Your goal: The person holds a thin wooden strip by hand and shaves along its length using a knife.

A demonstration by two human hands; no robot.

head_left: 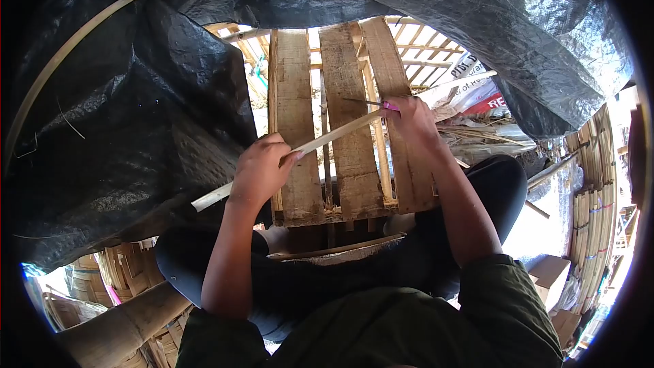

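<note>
A long, pale strip (334,135), which looks like bamboo, runs slantwise over a low stand of wooden planks (349,163). My left hand (261,169) is closed around the strip near its lower left end. Farther up the strip, my right hand (411,121) is closed on a knife (390,105) with a pink handle, its thin dark blade pointing left above the planks. The right fingers are also at the strip, but whether they grip it is hidden. Beyond that hand the strip goes on to the upper right.
Black plastic sheeting (129,116) hangs at the left and across the top. Bundled bamboo strips (591,225) stand at the right, near a cardboard box (549,276). A printed white and red sack (477,92) lies behind the planks. A thick bamboo pole (126,324) is at the lower left.
</note>
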